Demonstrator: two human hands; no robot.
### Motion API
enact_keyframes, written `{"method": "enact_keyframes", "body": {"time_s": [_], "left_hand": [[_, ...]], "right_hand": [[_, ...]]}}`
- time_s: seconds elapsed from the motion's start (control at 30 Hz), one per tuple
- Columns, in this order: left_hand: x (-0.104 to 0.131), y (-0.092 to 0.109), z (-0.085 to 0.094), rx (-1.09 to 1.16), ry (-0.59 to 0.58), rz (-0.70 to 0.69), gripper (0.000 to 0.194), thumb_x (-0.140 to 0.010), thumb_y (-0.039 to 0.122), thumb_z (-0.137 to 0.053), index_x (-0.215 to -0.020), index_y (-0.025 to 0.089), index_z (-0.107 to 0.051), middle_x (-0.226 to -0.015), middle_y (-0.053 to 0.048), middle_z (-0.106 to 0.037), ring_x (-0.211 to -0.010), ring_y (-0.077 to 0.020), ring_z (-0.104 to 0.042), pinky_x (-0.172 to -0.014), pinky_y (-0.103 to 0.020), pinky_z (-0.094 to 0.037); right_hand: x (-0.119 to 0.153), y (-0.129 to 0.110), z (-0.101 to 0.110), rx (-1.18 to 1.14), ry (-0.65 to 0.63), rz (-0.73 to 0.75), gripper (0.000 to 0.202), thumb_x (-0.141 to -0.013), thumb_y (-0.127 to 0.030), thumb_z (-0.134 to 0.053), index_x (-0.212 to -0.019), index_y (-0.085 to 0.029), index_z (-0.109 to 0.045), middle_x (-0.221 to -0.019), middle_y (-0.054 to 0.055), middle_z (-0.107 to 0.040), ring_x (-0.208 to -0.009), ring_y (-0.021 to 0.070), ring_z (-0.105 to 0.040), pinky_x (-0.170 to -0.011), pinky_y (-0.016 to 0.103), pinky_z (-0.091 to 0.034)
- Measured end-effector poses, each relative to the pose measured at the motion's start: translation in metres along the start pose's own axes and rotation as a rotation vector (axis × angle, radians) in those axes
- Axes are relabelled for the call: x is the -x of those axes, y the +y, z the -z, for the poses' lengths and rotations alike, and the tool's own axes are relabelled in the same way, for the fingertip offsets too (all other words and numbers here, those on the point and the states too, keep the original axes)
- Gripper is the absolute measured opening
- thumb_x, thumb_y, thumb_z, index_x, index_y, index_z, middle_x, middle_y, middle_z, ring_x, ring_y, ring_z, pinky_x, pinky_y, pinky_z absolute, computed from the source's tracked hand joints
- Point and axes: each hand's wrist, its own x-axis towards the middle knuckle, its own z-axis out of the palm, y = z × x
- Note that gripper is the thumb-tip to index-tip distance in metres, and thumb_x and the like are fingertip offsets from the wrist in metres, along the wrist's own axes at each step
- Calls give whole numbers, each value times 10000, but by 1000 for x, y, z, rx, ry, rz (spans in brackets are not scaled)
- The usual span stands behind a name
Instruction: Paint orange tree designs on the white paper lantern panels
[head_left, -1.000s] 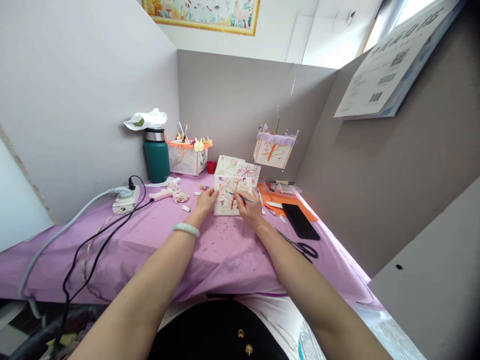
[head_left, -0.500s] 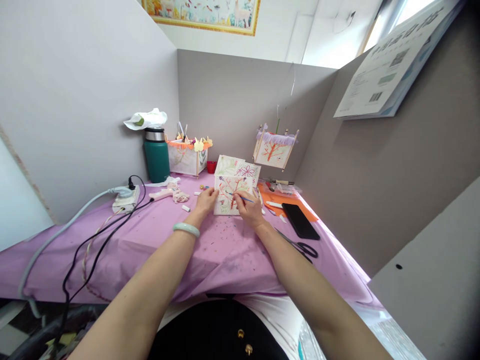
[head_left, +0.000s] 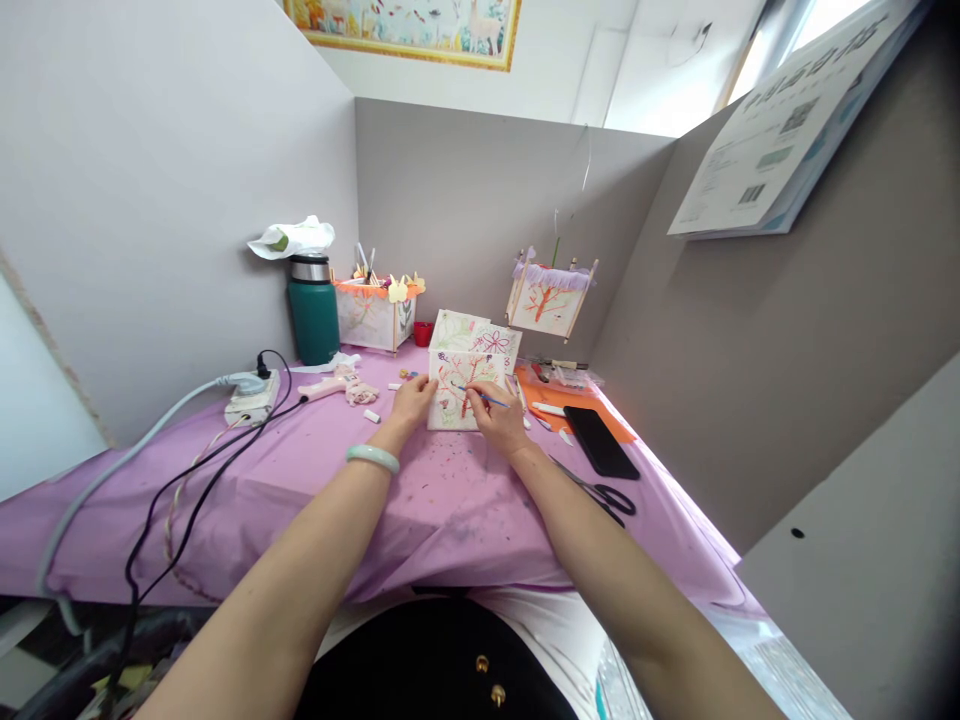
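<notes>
My left hand (head_left: 412, 402) grips the left edge of a white panel (head_left: 450, 415) that bears a drawn tree with red-orange branches and small coloured marks. Pinched in my right hand (head_left: 498, 418) is a thin blue paintbrush (head_left: 491, 399), slanting with its tip over the middle of the drawing. The tip is too small to tell whether it touches the surface. Behind the panel lean two more decorated panels, one with green leaves (head_left: 456, 328) and one with a dark pink flower (head_left: 496, 342).
A green bottle (head_left: 314, 318), a decorated box (head_left: 367, 312) and a red cup (head_left: 423, 334) stand at the back left. To the right lie scissors (head_left: 604, 494), a black phone (head_left: 601, 442) and an orange sheet (head_left: 616, 428). A lantern (head_left: 551, 300) hangs behind; cables (head_left: 202, 490) cross the left side.
The brush in my right hand has shifted very slightly over the drawing. My left hand and the panel stay in place.
</notes>
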Motion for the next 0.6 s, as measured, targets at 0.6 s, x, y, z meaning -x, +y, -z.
{"method": "enact_keyframes", "body": {"time_s": [0.6], "left_hand": [[-1, -2, -1, 12, 6, -4, 273, -750, 356, -403, -672, 153, -569, -647, -15, -565, -623, -137, -481, -534, -230, -334]], "right_hand": [[0, 2, 0, -8, -72, -2, 209, -854, -269, -444, -949, -206, -619, -935, 34, -655, -869, 137, -601, -780, 253, -453]]}}
